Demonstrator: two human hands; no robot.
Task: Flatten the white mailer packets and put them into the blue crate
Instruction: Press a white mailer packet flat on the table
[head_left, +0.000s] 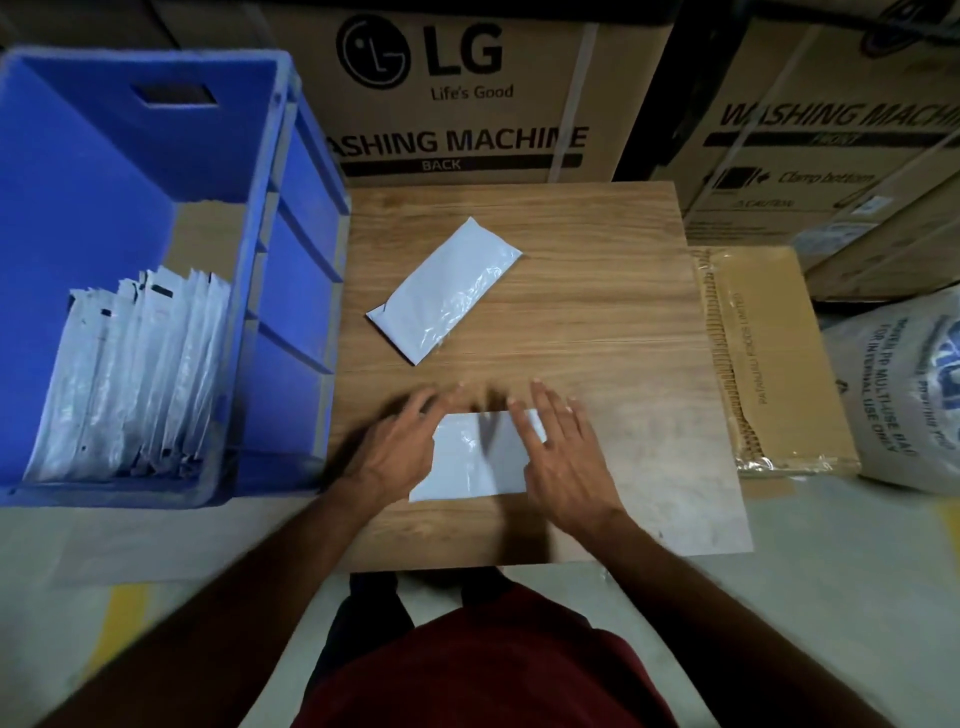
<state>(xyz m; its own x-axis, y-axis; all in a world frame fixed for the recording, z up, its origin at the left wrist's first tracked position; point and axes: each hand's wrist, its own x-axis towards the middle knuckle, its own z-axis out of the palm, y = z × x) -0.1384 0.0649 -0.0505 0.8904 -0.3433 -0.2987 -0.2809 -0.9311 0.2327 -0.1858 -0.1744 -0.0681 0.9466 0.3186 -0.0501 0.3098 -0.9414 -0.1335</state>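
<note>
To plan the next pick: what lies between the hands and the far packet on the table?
Head view: only bare table between the hands and the far packet.

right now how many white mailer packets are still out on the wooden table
2. One packet lies slanted at the middle of the wooden table; the other packet lies near the front edge under both hands. More stand in the blue crate, not counted.

Dim indoor light, corners fall to near black — strong vignette. Wide-angle bending at edges. Left hand (395, 447) motion-blurred, fingers smeared. Soft glare on the table (623, 312) near right; plastic sheen on far packet (447, 291).
</note>
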